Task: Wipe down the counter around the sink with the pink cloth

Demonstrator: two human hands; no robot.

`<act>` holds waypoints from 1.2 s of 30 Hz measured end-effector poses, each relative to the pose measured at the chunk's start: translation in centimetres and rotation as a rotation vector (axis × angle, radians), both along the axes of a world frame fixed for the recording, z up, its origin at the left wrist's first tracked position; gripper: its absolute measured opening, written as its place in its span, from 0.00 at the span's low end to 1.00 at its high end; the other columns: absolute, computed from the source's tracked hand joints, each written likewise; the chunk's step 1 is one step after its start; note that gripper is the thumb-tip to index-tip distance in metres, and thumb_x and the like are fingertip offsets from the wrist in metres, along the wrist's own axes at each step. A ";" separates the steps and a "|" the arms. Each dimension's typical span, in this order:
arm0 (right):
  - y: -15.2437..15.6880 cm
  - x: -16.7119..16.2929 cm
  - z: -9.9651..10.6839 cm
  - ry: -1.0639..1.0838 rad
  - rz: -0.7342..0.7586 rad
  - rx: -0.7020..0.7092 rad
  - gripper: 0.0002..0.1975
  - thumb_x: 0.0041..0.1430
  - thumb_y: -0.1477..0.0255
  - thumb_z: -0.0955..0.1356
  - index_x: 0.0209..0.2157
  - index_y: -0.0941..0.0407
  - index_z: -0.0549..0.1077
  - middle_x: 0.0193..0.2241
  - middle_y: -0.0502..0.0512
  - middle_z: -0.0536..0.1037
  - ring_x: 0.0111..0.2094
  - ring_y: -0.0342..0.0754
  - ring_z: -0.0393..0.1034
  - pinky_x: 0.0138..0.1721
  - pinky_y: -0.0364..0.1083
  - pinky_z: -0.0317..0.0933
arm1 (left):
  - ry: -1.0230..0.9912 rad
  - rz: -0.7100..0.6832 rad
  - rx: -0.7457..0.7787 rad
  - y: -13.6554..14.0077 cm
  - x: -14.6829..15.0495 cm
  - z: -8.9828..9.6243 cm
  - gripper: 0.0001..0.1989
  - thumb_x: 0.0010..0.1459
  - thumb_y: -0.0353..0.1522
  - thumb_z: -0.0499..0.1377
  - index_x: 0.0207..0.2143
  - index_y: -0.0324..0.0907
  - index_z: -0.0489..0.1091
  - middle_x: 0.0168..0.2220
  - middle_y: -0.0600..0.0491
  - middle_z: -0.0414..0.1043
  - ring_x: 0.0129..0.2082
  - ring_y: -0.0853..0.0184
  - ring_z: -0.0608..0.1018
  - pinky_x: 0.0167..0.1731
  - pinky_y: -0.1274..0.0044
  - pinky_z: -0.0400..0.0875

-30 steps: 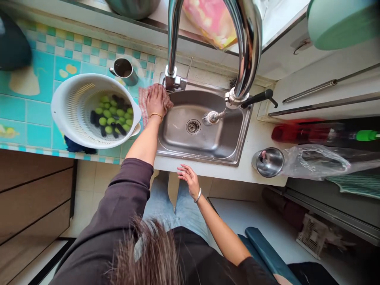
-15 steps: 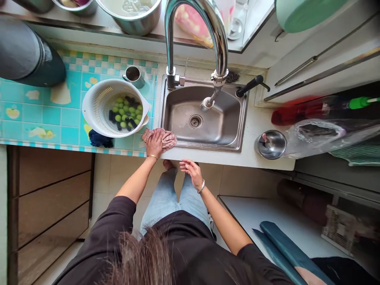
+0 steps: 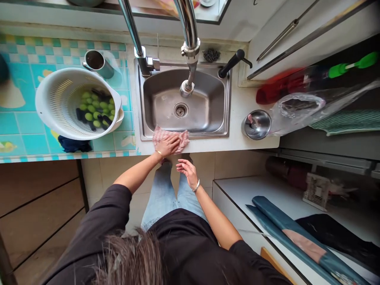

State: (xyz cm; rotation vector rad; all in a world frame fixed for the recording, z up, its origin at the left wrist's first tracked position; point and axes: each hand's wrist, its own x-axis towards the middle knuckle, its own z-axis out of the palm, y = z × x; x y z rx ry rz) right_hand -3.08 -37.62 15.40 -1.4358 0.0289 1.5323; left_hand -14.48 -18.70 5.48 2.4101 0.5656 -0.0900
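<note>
At the left, the white colander (image 3: 49, 103) stands close to the near edge of the surface (image 3: 37, 136); a backward swing of the left elbow might jog it and spill the green round pieces (image 3: 88, 116) inside. The steel mug (image 3: 107, 71) behind it seems safer, being far back. In the middle, the left hand (image 3: 170, 145) rests over the checked cloth (image 3: 160, 135), which lies across the sink's near rim (image 3: 208, 135) and the strip before it. Too hard a push toward the body could send the cloth off the edge; a push away could let a corner drop into the sink (image 3: 162, 114). The right hand (image 3: 187, 171) hangs just in front of the edge, fingers loosely apart and holding nothing. Farther right, the steel tumbler (image 3: 263, 130) would be at risk from a long sweep, and a tug on the plastic bag (image 3: 297, 118) (it seems to touch the tumbler) might tip it.

As for what is hidden: a dark object (image 3: 2, 69) is cut off at the far left, and the colander partly covers a dark blue bundle (image 3: 74, 145). The left palm is out of sight, so I cannot tell whether it grips the fabric or only presses. The pink thing in the tumbler is unclear, and the red item (image 3: 274, 85) beyond is blurred.
</note>
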 end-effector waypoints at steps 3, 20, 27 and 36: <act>-0.7 2.1 0.3 -0.011 0.040 -0.002 0.26 0.53 0.53 0.77 0.47 0.55 0.80 0.38 0.55 0.84 0.36 0.45 0.78 0.41 0.44 0.73 | -0.055 -0.080 0.023 -2.6 7.6 0.0 0.28 0.75 0.40 0.51 0.72 0.38 0.67 0.75 0.39 0.57 0.77 0.54 0.60 0.75 0.58 0.55; -1.4 6.8 -0.4 -0.108 -0.169 -0.063 0.24 0.48 0.55 0.78 0.42 0.55 0.76 0.33 0.52 0.83 0.34 0.44 0.77 0.38 0.43 0.73 | -0.090 -0.033 0.036 -1.4 1.4 -0.8 0.30 0.76 0.42 0.50 0.76 0.46 0.60 0.77 0.45 0.53 0.78 0.55 0.57 0.78 0.60 0.46; 0.0 -0.3 -1.5 -0.194 0.042 0.124 0.24 0.57 0.52 0.74 0.47 0.54 0.77 0.46 0.58 0.84 0.47 0.50 0.79 0.49 0.49 0.76 | -0.022 -0.038 0.122 5.1 -15.4 -0.4 0.28 0.76 0.42 0.49 0.73 0.48 0.65 0.74 0.47 0.61 0.77 0.55 0.61 0.78 0.58 0.46; 2.3 -2.4 -0.9 -0.561 0.369 0.436 0.22 0.66 0.60 0.70 0.58 0.53 0.75 0.58 0.59 0.77 0.57 0.52 0.75 0.60 0.53 0.74 | -0.024 -0.440 0.071 4.0 -6.6 -0.7 0.32 0.77 0.42 0.47 0.76 0.38 0.60 0.75 0.43 0.58 0.77 0.58 0.62 0.78 0.68 0.50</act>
